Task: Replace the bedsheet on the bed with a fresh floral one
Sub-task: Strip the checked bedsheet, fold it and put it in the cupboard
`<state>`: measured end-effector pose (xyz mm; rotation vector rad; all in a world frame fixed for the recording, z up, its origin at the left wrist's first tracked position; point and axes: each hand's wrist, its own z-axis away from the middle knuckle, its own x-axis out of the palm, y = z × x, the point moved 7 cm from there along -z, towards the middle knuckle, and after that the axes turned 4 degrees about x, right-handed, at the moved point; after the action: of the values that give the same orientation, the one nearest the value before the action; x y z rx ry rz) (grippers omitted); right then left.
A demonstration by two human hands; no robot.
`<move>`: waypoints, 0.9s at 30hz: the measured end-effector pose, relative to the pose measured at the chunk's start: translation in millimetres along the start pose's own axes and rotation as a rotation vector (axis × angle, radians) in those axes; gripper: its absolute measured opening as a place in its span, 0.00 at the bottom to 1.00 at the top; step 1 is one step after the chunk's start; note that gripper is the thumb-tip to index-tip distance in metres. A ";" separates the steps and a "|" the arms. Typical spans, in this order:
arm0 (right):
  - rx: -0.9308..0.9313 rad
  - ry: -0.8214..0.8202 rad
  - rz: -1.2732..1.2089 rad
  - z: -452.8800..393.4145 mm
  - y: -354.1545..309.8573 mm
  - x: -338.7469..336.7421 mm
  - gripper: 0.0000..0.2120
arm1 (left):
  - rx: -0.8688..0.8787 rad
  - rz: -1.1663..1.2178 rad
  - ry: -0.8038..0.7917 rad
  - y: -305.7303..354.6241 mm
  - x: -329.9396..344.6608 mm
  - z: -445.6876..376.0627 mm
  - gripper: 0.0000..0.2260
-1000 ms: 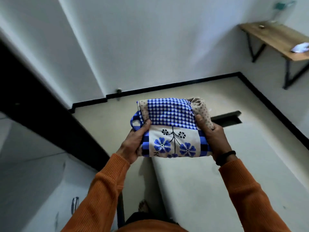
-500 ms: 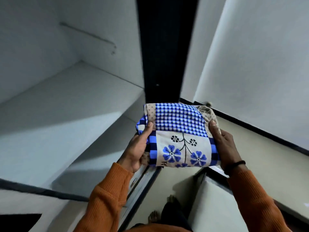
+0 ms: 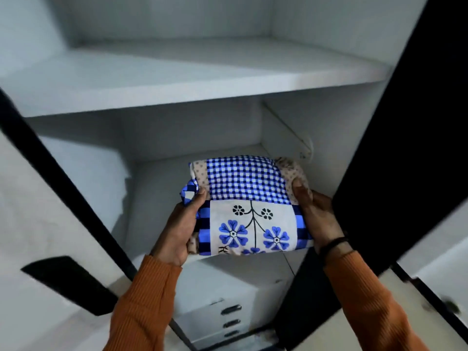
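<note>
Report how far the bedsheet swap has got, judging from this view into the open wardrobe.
Done: nothing visible, as no bed is in view. In hand: the folded blue-and-white checked floral bedsheet is gripped at its ends by the left hand and right hand, level with the lower white wardrobe shelf. I cannot tell whether it rests there. Left: whatever remains at the bed, which this view cannot show.
</note>
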<state>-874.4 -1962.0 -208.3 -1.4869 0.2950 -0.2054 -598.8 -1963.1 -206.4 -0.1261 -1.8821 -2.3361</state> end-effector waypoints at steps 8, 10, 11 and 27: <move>0.025 -0.171 0.088 -64.3 0.8 66.1 0.20 | -0.049 -0.100 0.278 1.2 -41.8 -34.1 0.19; 0.042 -0.166 0.093 -72.7 0.8 71.7 0.19 | -0.062 -0.100 0.294 0.3 -44.9 -42.0 0.19; 0.049 -0.163 0.093 -75.9 1.6 74.0 0.18 | -0.064 -0.096 0.299 -0.4 -45.8 -45.2 0.18; -0.581 0.089 0.747 -81.5 -19.7 87.5 0.28 | 0.747 -0.897 0.570 25.2 -14.9 -58.2 0.23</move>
<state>-816.5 -2068.1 -199.3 -1.8250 1.0184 0.4513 -578.8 -2024.4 -196.8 1.5261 -2.5551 -1.4677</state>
